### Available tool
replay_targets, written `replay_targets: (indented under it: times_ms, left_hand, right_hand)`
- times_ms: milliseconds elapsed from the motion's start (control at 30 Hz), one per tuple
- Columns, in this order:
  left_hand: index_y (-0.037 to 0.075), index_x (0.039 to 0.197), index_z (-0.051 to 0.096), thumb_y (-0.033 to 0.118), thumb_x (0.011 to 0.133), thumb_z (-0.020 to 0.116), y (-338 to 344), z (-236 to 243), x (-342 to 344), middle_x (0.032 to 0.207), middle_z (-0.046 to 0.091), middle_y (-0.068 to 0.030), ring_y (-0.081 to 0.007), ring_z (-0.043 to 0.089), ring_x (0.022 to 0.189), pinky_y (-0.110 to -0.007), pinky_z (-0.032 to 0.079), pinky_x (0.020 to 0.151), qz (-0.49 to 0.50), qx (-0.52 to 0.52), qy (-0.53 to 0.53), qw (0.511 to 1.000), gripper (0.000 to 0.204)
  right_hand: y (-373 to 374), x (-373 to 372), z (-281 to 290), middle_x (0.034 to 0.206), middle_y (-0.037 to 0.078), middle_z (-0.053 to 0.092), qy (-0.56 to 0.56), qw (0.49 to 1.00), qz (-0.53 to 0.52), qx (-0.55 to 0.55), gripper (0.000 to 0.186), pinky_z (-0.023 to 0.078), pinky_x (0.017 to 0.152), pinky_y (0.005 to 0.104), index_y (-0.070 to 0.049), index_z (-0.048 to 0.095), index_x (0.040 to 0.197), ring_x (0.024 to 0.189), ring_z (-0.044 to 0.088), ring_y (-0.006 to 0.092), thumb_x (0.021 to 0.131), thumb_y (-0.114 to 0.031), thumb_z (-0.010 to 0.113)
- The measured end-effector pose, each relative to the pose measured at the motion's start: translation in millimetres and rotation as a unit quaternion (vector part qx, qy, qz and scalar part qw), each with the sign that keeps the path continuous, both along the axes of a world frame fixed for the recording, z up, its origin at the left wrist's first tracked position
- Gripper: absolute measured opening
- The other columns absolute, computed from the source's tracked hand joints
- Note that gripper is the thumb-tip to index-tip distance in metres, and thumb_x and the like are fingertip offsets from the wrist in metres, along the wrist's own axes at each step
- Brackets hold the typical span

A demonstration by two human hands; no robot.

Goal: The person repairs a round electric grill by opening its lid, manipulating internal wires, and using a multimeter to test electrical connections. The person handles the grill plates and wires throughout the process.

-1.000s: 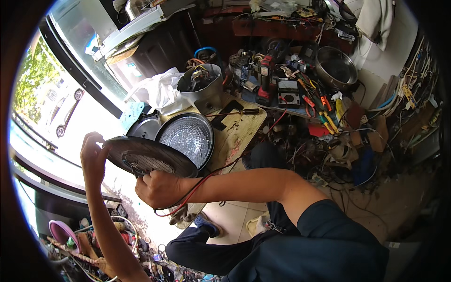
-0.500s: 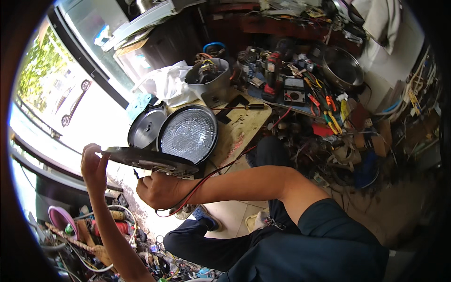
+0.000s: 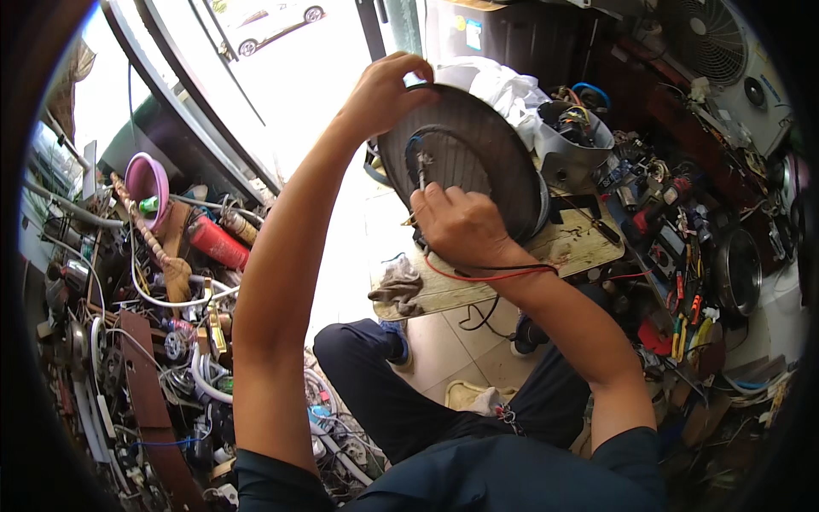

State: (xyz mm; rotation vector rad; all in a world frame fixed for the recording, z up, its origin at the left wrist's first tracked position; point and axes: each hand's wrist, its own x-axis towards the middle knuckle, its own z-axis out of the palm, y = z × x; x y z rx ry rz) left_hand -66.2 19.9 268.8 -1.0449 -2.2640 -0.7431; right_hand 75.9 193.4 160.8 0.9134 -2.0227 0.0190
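Note:
My left hand (image 3: 386, 98) grips the upper left rim of a dark round pan-like heating plate (image 3: 490, 154). The plate is tilted up on edge, its ribbed, dirty side facing me, with a ring-shaped ridge in the middle. My right hand (image 3: 461, 224) is closed in front of it, pinching thin test probes whose red and black test leads (image 3: 503, 273) run by my wrist. Above my right fingers, a small metal terminal (image 3: 423, 162) with a blue wire shows on the plate. The probe tips are mostly hidden by my fingers.
Under the plate stands a worn wooden table (image 3: 461, 299) with a crumpled grey rag (image 3: 397, 284) and a screwdriver (image 3: 606, 232). Behind sit a grey pot (image 3: 567, 158) of parts and a white plastic bag (image 3: 505, 92). Tools, cables and scrap crowd both sides.
The plate has swung from nearly edge-on to upright, showing its ribbed side. My right hand has moved in front of it. The whole view has turned left.

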Motion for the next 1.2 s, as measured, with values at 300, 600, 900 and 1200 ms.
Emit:
replay_targets:
  times_ms: [300,600,900,1200]
  left_hand:
    - [0.005,0.107,0.070,0.016,0.088,0.081,-16.1,-6.4,28.0,0.099,0.068,-0.0050,-0.0137,0.060,0.070,-0.031,0.052,0.068,0.032,0.043,-0.029,0.998,0.024]
    - [0.006,0.112,0.065,0.010,0.094,0.076,-50.7,-23.3,47.0,0.064,0.052,0.0029,-0.0032,0.044,0.057,-0.024,0.033,0.051,0.089,0.081,-0.094,0.988,0.022]
    - [0.003,0.110,0.065,0.007,0.090,0.075,-16.7,-14.0,31.6,0.075,0.054,-0.0002,-0.0058,0.043,0.061,-0.025,0.036,0.057,0.070,0.076,-0.098,0.990,0.023]
    - [0.002,0.109,0.064,0.009,0.094,0.071,-12.0,-17.6,27.5,0.077,0.056,-0.0025,-0.0089,0.047,0.064,-0.025,0.040,0.061,0.060,0.081,-0.108,0.989,0.018]
  right_hand:
    - [-10.1,8.1,-3.0,0.081,0.005,0.062,0.034,0.999,0.012,0.011,0.024,0.047,0.050,0.0282,-0.002,0.071,0.099,0.063,0.060,0.0156,0.081,-0.018,0.069]
    - [-21.8,16.3,-16.8,0.072,0.007,0.057,-0.006,0.998,0.066,-0.024,0.012,0.044,0.048,0.0314,-0.002,0.063,0.076,0.061,0.058,0.0181,0.079,-0.014,0.062]
    - [-3.6,12.5,-11.4,0.070,0.004,0.056,0.043,0.998,0.025,-0.039,0.018,0.037,0.047,0.0276,-0.002,0.070,0.085,0.061,0.053,0.0139,0.082,-0.017,0.062]
    - [-1.9,10.6,-18.6,0.072,0.005,0.059,0.046,0.998,0.022,-0.039,0.020,0.039,0.049,0.0284,-0.001,0.071,0.087,0.063,0.055,0.0148,0.084,-0.018,0.061]
